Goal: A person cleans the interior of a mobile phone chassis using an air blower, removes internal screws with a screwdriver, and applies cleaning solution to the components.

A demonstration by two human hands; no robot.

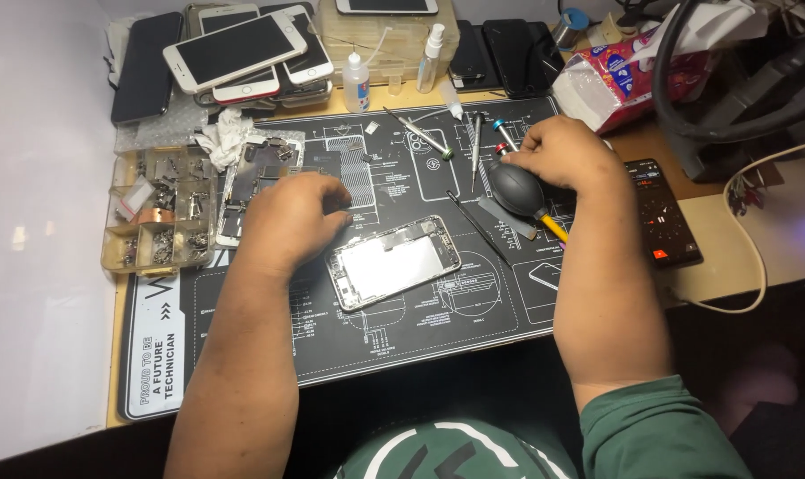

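The opened phone body lies tilted at the middle of the black repair mat, its bare metal inside facing up, just beside the left hand and well apart from the right hand. The dark rubber air blower, with its yellow nozzle pointing toward the mat's right edge, sits directly under the right hand.

The mat covers most of a wooden tabletop. On it, above the phone body, lie screwdrivers and a flat flex part. At the left stands a clear parts tray of small metal pieces, with a stripped phone frame beside it. A stack of phones fills the far left corner, small bottles stand behind the mat, and a dark phone with a lit screen rests at the right.

The left grip is curled loosely, fingers bent down onto the mat at the phone body's upper left corner, holding nothing that shows. The right grip is cupped over the blower's bulb, fingers resting on it; whether it squeezes cannot be told.
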